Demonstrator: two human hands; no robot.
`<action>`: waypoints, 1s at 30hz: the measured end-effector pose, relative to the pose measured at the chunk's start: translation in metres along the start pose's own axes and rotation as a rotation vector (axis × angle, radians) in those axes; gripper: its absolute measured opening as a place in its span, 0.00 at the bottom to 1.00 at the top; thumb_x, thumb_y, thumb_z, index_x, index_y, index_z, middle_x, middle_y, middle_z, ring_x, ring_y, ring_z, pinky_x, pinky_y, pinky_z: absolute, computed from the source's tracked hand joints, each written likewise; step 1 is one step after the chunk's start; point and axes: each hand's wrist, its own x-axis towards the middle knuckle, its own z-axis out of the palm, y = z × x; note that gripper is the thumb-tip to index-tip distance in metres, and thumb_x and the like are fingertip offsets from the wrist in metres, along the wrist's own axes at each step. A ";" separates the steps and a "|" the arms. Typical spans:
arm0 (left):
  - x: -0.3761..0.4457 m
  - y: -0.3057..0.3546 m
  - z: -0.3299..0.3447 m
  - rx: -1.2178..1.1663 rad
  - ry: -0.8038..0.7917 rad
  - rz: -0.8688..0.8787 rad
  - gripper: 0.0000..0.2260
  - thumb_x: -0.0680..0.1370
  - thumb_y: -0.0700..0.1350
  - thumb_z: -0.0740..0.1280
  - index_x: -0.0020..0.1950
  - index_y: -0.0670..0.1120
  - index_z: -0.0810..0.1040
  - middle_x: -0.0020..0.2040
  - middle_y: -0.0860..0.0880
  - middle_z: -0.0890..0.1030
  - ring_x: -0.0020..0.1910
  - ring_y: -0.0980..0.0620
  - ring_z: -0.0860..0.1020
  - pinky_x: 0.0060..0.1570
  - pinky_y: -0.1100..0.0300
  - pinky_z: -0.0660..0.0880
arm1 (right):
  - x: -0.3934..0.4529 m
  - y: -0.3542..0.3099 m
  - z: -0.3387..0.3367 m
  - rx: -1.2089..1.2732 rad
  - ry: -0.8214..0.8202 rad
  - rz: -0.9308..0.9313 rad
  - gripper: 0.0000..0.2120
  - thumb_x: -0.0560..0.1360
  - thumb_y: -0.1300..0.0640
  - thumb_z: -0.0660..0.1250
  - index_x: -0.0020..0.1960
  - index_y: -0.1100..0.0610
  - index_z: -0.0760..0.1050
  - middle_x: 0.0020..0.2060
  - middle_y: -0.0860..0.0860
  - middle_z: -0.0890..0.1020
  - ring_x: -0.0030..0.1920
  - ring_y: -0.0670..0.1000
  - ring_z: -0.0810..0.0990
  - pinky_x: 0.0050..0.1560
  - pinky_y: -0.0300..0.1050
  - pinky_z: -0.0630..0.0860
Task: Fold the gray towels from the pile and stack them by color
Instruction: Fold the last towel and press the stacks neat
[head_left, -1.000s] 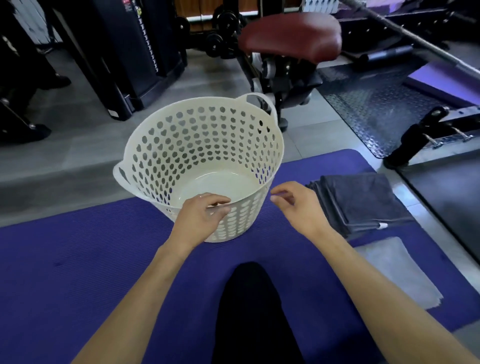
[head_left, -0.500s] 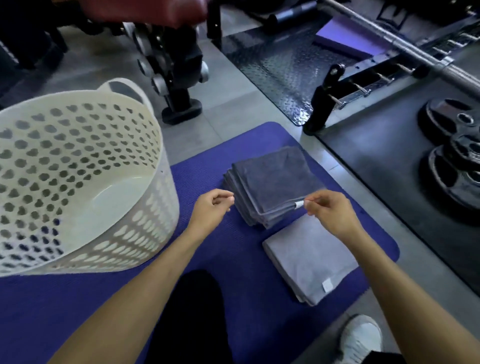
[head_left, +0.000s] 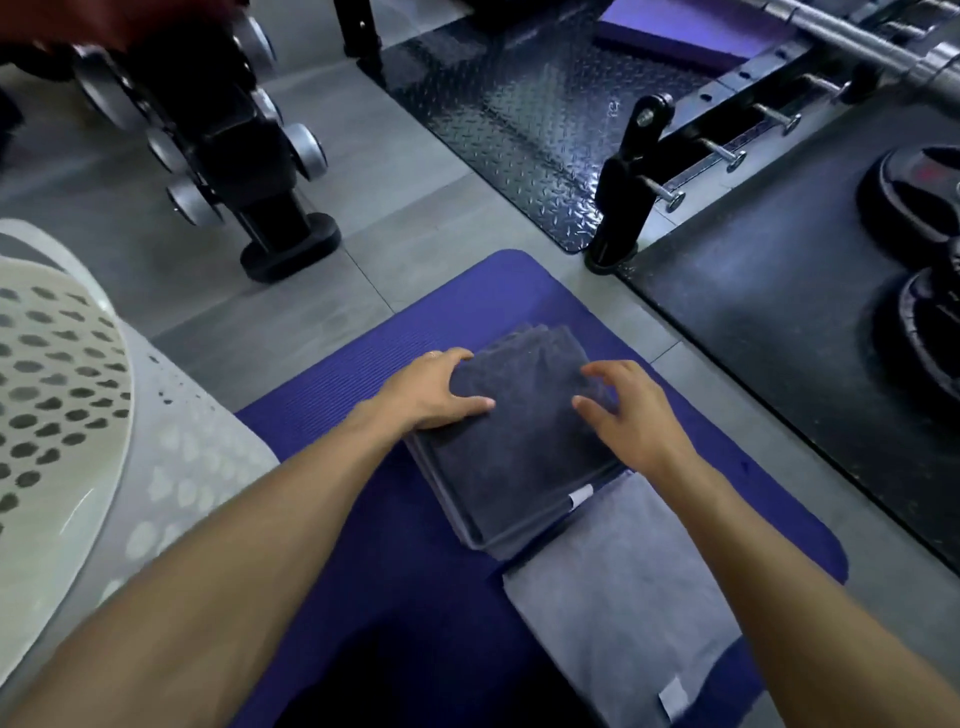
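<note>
Dark gray towels (head_left: 519, 441) folded and stacked on the purple mat (head_left: 363, 493), with a folded light gray towel (head_left: 623, 597) just beside, nearer the body. Left hand (head_left: 431, 392) now planted on the stack's left edge, thumb pressed flat across the top; half a second ago raised off the cloth and pinched shut. Right hand (head_left: 634, 415) now hovering at the stack's right side, fingers loosely curled, grasping nothing. White basket (head_left: 130, 467) shifted off to the left; earlier seen empty. Probably final squaring of the sorted stacks.
</note>
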 end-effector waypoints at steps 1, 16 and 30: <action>0.010 0.002 -0.004 0.009 -0.095 -0.023 0.40 0.69 0.69 0.71 0.76 0.56 0.63 0.72 0.52 0.71 0.68 0.49 0.71 0.63 0.52 0.71 | 0.003 0.004 0.000 -0.006 -0.004 -0.004 0.20 0.78 0.50 0.68 0.69 0.50 0.72 0.66 0.47 0.73 0.66 0.49 0.73 0.59 0.39 0.67; -0.006 -0.020 0.046 0.165 0.132 0.178 0.36 0.75 0.67 0.64 0.78 0.54 0.59 0.73 0.53 0.69 0.71 0.51 0.68 0.63 0.52 0.70 | 0.066 -0.002 0.018 -0.106 -0.182 -0.357 0.45 0.73 0.48 0.72 0.80 0.42 0.47 0.78 0.44 0.55 0.77 0.49 0.60 0.68 0.52 0.72; 0.010 -0.028 0.024 -0.182 -0.146 0.004 0.40 0.68 0.64 0.74 0.74 0.62 0.57 0.69 0.50 0.72 0.64 0.48 0.74 0.62 0.50 0.74 | 0.079 0.023 0.040 -0.077 -0.329 -0.263 0.52 0.71 0.42 0.73 0.79 0.40 0.39 0.70 0.52 0.68 0.70 0.54 0.68 0.71 0.52 0.67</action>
